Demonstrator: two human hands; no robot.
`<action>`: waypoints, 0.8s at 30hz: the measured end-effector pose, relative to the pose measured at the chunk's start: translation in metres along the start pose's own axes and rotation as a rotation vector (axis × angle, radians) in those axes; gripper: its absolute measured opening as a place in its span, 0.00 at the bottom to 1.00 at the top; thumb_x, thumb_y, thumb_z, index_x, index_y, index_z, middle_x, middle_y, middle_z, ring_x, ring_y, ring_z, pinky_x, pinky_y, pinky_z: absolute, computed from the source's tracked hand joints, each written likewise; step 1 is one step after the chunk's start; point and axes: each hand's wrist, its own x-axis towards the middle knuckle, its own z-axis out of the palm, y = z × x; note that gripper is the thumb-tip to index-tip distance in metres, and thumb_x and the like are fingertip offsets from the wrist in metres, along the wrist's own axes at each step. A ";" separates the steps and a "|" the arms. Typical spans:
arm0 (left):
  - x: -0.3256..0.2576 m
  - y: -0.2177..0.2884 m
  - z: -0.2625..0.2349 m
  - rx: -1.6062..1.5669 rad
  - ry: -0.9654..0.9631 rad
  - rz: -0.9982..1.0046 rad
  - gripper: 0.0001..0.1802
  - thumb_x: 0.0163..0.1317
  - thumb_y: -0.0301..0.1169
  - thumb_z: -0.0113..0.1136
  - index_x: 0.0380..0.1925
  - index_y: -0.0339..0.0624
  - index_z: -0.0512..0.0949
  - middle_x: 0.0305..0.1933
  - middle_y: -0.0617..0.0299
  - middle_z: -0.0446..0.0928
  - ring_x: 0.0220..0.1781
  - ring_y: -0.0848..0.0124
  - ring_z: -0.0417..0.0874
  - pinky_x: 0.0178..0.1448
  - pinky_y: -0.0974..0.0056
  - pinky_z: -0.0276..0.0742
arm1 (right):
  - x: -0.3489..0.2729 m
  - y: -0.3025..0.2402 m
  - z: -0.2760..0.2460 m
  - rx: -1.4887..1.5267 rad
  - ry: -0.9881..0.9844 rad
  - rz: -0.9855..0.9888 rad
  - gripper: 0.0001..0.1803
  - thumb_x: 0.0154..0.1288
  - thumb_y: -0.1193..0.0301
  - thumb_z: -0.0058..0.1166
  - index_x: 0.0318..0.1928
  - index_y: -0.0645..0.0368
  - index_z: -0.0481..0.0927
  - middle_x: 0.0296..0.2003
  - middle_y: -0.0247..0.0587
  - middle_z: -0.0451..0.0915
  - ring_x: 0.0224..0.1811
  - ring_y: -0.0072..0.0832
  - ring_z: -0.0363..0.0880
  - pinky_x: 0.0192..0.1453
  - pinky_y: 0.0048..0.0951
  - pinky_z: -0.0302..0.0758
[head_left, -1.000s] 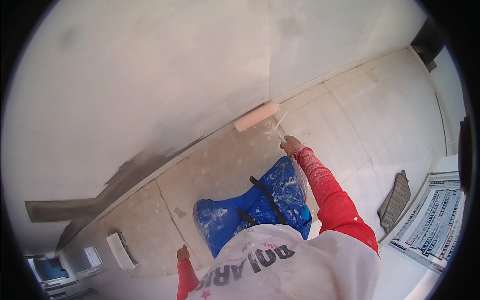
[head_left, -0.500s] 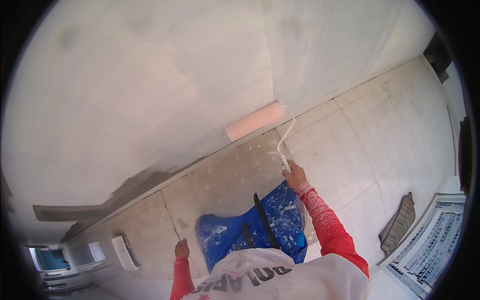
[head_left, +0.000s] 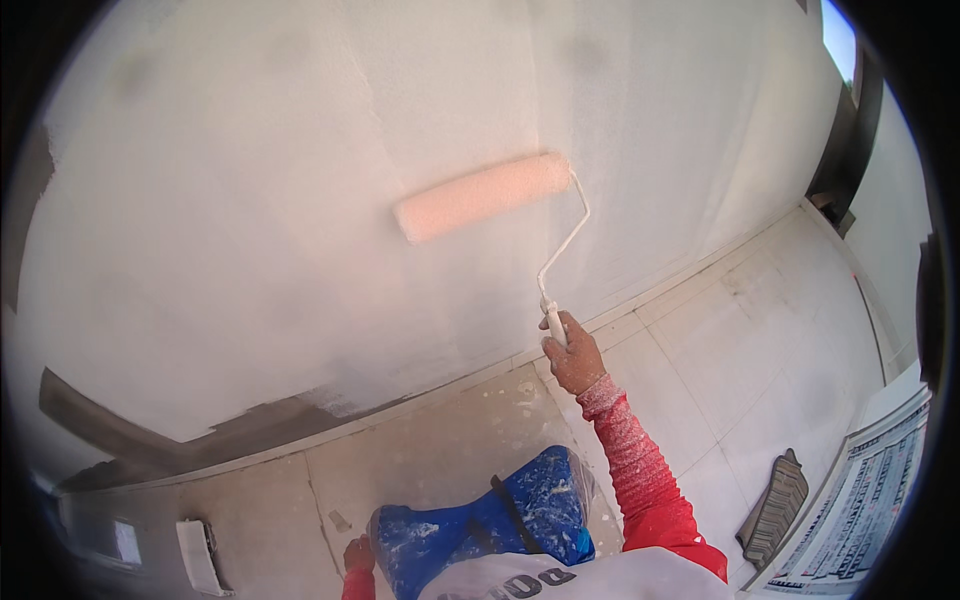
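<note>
My right hand (head_left: 575,355) is closed round the pale handle of a paint roller (head_left: 485,197). Its long peach-coloured sleeve lies against the pale wall (head_left: 300,120), slanting slightly up to the right, and a bent white wire frame joins it to the handle. Down by my knee in blue, paint-spattered trousers (head_left: 440,540) is my left hand (head_left: 358,553). It is small and dim there, so its fingers cannot be made out. On the floor just beyond it lies a small flat greyish piece (head_left: 340,521).
Dark unpainted patches (head_left: 250,430) show along the wall's lower left. A white tray-like object (head_left: 203,557) stands on the tiled floor (head_left: 690,370) at left. At right lie a ridged grey-brown object (head_left: 775,508) and a printed sheet (head_left: 860,510). Dark frames edge an opening (head_left: 840,45) at upper right.
The roller has moved up the wall, away from the floor edge, with my right arm reaching farther forward. My left hand now sits lower in view, close to my knee.
</note>
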 end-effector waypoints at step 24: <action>-0.016 0.054 0.026 -0.208 -0.045 -0.160 0.37 0.70 0.57 0.49 0.57 0.29 0.76 0.60 0.31 0.77 0.64 0.38 0.78 0.68 0.45 0.72 | 0.145 -0.416 -0.128 0.285 0.150 -0.352 0.08 0.72 0.66 0.47 0.47 0.54 0.70 0.26 0.30 0.69 0.20 0.22 0.69 0.22 0.31 0.69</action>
